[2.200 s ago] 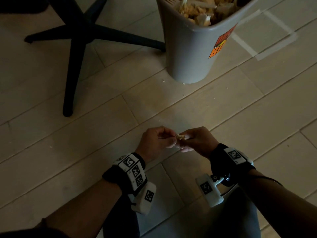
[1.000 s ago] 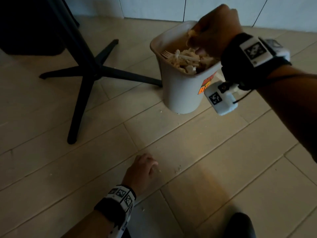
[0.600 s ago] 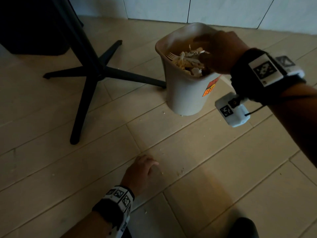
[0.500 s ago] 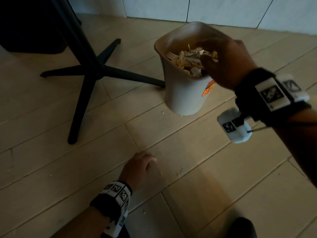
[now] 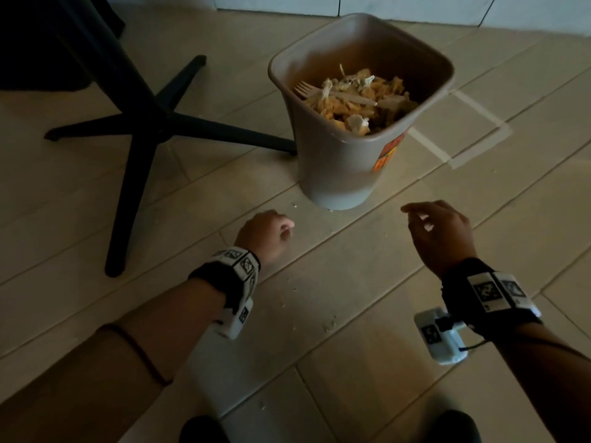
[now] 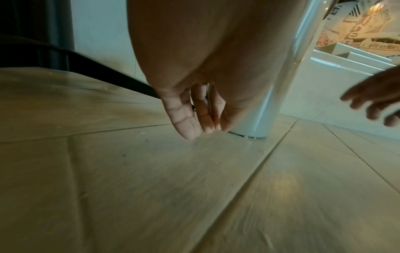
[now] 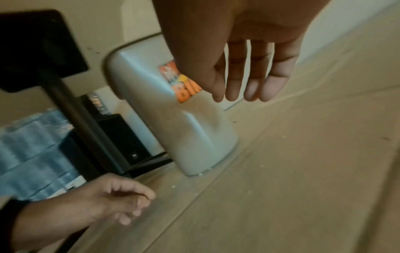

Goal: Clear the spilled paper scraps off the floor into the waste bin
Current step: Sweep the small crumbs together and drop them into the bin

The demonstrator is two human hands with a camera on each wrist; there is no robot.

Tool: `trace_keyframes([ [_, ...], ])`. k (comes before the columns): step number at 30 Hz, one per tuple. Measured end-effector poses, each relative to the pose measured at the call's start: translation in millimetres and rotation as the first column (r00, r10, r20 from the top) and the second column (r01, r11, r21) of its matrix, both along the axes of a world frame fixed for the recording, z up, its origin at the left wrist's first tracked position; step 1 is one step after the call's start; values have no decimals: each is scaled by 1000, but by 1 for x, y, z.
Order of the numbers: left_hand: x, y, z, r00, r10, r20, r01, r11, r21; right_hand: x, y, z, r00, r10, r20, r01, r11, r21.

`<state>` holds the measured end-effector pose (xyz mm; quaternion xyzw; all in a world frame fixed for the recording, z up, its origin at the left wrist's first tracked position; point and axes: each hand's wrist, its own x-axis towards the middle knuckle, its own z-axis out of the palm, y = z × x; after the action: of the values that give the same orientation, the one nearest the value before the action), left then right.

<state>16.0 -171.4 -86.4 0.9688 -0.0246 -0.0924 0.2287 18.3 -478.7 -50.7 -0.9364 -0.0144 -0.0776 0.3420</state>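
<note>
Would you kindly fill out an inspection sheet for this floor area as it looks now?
Surface: tiled floor, pale tape lines beside the bin.
Job's things: waste bin upright, filled with paper scraps and a plastic fork; small crumbs left on the floor.
Clutter: nothing seen.
Hands: left hand low over the floor, holding nothing; right hand hovering, holding nothing.
Cables: thin cord on right wrist camera.
Surroundings: black chair base, white wall.

Dim and warm-toned throughout, darkest at the corners. Streaked with motion blur in both wrist views. Bent by wide-angle distortion at the edges.
</note>
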Motion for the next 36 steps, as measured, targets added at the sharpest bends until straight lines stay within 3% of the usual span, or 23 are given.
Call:
trace_keyframes([
  [4, 32, -6, -5, 998, 61, 19, -62, 998, 15, 14, -22, -28, 977, -116, -180, 106, 992, -64],
  [9, 57, -14, -14, 990, 136, 20, -137, 987, 89, 18, -32, -46, 955, -127, -267, 97, 987, -125],
  [21, 53, -24, -19, 1000, -23, 19, 15, 944, 329, 22, -23, -56, 945, -113, -306, 68, 986, -151],
  [28, 3, -7, -24, 999, 19, -45, -10, 983, 185, 46, -28, -57, 922, -150, -357, 73, 972, -221],
  [32, -24, -6, -12, 998, -3, 58, 0, 998, 56, 55, -26, -58, 902, -159, -401, 60, 967, -248],
  [36, -36, -13, 23, 974, -7, 225, 34, 992, -117, 61, -24, -60, 917, -146, -372, 38, 959, -282],
])
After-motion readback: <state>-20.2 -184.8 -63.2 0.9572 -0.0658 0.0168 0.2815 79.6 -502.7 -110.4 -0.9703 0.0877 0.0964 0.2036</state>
